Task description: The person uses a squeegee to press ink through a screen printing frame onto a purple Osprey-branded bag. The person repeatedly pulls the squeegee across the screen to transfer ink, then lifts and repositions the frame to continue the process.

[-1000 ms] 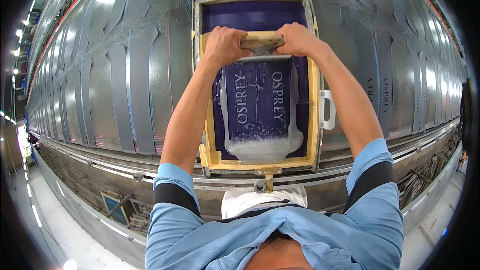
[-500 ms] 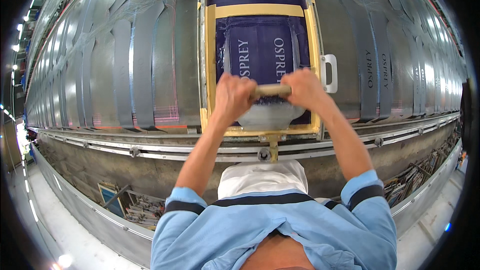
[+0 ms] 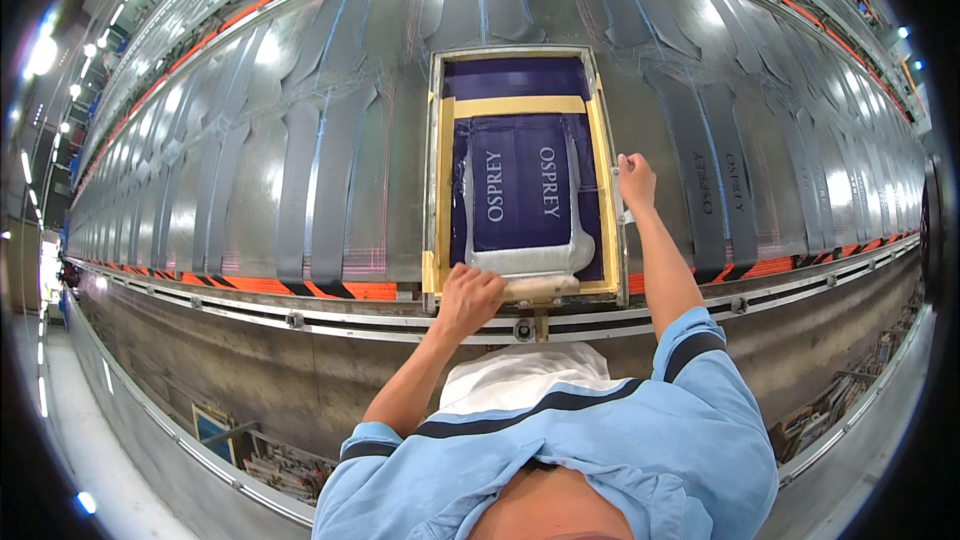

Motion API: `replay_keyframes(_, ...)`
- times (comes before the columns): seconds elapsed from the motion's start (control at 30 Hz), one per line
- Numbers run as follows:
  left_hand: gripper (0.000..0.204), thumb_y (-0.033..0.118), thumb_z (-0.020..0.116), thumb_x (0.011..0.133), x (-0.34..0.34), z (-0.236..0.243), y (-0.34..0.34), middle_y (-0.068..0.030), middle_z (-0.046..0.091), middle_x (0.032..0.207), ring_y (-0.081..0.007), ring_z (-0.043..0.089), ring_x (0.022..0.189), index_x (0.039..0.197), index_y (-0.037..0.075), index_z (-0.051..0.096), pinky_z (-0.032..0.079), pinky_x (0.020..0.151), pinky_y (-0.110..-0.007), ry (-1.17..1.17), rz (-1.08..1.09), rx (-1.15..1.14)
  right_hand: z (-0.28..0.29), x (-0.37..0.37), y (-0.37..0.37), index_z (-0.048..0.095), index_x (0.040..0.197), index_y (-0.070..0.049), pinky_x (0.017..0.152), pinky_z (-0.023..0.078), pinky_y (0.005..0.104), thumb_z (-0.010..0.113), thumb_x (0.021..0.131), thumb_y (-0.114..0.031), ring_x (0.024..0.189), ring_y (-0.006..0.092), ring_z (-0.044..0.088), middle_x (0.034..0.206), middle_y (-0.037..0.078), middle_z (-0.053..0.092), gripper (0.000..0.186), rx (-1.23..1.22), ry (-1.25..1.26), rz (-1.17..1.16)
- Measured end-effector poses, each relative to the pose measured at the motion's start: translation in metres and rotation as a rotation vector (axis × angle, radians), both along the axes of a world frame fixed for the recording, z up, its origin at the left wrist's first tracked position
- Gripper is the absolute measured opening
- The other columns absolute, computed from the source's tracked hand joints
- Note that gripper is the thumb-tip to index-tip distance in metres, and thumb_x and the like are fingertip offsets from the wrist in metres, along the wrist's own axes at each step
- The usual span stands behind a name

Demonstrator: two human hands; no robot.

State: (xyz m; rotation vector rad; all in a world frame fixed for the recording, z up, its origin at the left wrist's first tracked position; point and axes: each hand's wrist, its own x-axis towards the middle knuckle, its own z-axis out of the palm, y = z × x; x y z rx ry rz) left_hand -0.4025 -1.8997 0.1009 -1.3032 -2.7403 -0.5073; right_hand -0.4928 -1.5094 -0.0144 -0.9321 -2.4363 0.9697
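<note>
A screen-printing frame lies on the long table in front of me, its dark purple mesh bordered by yellow tape and showing pale lettering. At its near end my left hand is closed round the left part of a squeegee with a pale wooden grip. Pale grey ink is pooled just beyond the squeegee and streaks up both sides of the mesh. My right hand is closed on the white handle on the frame's right side, covering most of it.
Grey cut fabric pieces lie in rows on the table, some to the right bearing dark print. A metal rail runs along the near edge. Below it is a trough, with piled scraps at lower left.
My right hand has left the squeegee and taken the frame's handle. My left hand has brought the squeegee to the frame's near end. The view has shifted, showing more of the table's far side.
</note>
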Motion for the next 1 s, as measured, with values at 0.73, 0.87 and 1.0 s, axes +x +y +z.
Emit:
replay_keyframes(0.73, 0.015, 0.015, 0.077, 0.076, -0.191, -0.001, 0.066, -0.0028, 0.074, 0.094, -0.0264, 0.069, 0.087, 0.091, 0.015, 0.073, 0.046, 0.085, -0.043, 0.136, 0.019, 0.131, 0.052, 0.02, 0.0, 0.065, 0.091, -0.003, 0.068, 0.05, 0.0446, 0.068, 0.097, -0.03, 0.071, 0.0346, 0.067, 0.078, 0.017, 0.067, 0.028, -0.152, 0.127, 0.02)
replay_keyframes(0.87, 0.041, 0.011, 0.073, 0.074, -0.052, -0.024, 0.023, -0.0031, 0.07, 0.118, -0.0232, 0.066, 0.102, 0.115, 0.017, 0.071, 0.045, 0.089, -0.045, 0.135, 0.002, 0.14, 0.057, 0.011, 0.002, 0.066, 0.092, -0.004, 0.071, 0.051, 0.0421, 0.068, 0.097, -0.03, 0.075, 0.0297, 0.067, 0.086, 0.015, 0.069, 0.027, -0.025, 0.182, 0.09)
replay_keyframes(1.0, 0.052, 0.004, 0.076, 0.064, 0.007, -0.023, 0.014, -0.0012, 0.069, 0.115, -0.0223, 0.063, 0.098, 0.115, 0.015, 0.069, 0.044, 0.09, -0.039, 0.029, 0.151, -0.017, 0.044, 0.007, -0.006, 0.065, 0.092, -0.005, 0.072, 0.051, 0.0423, 0.066, 0.099, -0.031, 0.078, 0.0276, 0.069, 0.086, 0.013, 0.069, 0.027, -0.099, 0.119, 0.156)
